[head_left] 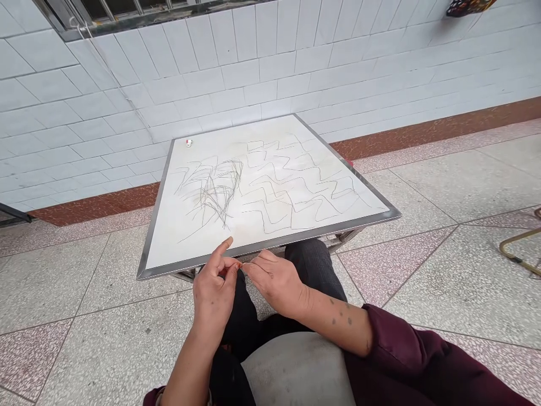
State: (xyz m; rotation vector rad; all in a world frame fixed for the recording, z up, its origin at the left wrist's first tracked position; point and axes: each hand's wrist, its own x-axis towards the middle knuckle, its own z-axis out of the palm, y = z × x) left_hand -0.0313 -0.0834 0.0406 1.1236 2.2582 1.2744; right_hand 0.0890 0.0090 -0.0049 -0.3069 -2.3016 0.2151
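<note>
My left hand is in front of the table's near edge, thumb and a finger pinched together while the index finger stretches out. My right hand meets it there, its fingertips pinched almost against the left ones. Whatever lies between the fingertips is too small to make out. On the white tabletop, a loose tangle of thin dark strands lies on the left side. Several zigzag-bent strands are spread in rough rows on the right; they look like fine wire or thread.
A grey metal edging runs round the table. A small white-and-red object sits in its far left corner. Behind stands a white tiled wall with a barred window. A metal tube frame is on the floor at right.
</note>
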